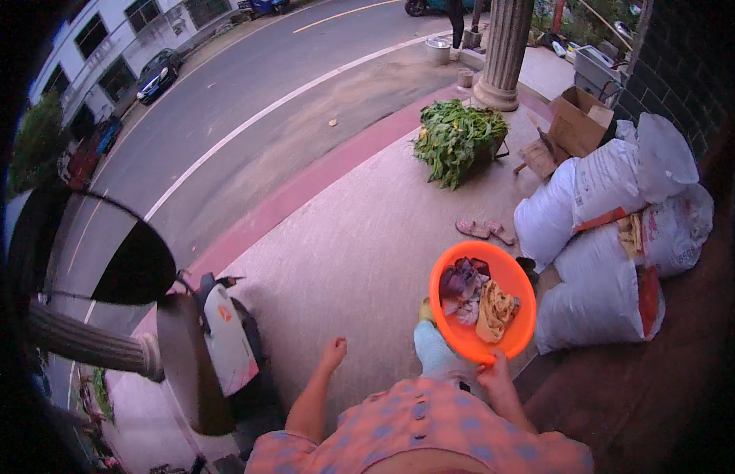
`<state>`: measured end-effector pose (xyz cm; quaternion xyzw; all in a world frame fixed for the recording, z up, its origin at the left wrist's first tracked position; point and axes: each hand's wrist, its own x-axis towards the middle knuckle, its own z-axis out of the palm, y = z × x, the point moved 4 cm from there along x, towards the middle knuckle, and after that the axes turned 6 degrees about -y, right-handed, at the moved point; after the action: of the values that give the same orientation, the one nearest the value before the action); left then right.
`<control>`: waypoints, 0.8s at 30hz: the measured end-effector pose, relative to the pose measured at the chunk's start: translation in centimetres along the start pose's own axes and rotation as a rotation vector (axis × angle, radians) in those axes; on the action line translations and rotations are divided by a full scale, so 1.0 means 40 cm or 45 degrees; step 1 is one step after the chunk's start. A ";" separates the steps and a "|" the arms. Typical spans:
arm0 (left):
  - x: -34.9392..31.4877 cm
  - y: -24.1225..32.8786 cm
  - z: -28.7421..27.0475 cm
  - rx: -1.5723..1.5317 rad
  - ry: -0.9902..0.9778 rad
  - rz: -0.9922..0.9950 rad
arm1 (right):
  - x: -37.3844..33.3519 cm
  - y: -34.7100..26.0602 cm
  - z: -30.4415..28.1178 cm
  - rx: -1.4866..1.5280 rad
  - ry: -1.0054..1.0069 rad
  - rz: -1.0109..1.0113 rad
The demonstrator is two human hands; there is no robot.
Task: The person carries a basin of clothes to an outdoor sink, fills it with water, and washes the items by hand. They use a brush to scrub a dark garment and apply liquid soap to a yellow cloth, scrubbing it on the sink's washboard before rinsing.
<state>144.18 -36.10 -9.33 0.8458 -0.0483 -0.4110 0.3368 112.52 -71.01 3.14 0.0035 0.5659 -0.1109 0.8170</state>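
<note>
My right hand (495, 371) grips the near rim of an orange plastic basin (507, 275), which I carry tilted at my right side. Inside the basin lie a mustard-yellow cloth (496, 310) and a bunch of dark purple and pale cloths (464, 282). Hanging free on the other side, my left hand (333, 353) has its fingers curled in, with nothing seen in them. Part of a leg in light blue (434, 351) shows beside the basin.
Stuffed white sacks (592, 288) and a cardboard box (580, 122) line the right wall. Ahead are pink shoes (486, 230), a heap of leafy greens (458, 138) and a fluted column (503, 55). A parked scooter (225, 340) stands left; a road (257, 103) runs beyond.
</note>
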 end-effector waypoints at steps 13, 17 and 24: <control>0.440 0.283 -0.317 0.382 -0.367 -0.631 | 0.490 -0.488 0.978 0.121 0.048 -0.082; 0.649 0.291 -0.480 0.509 -0.465 -0.773 | 0.682 -0.583 1.251 0.181 0.028 -0.133; 1.541 0.745 -0.908 1.040 -0.584 -0.481 | 0.851 -0.718 1.803 0.440 0.045 -0.186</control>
<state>216.96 -61.84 -16.21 0.7904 -0.1240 -0.5875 -0.1211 185.21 -114.52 1.00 0.1046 0.5513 -0.2654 0.7840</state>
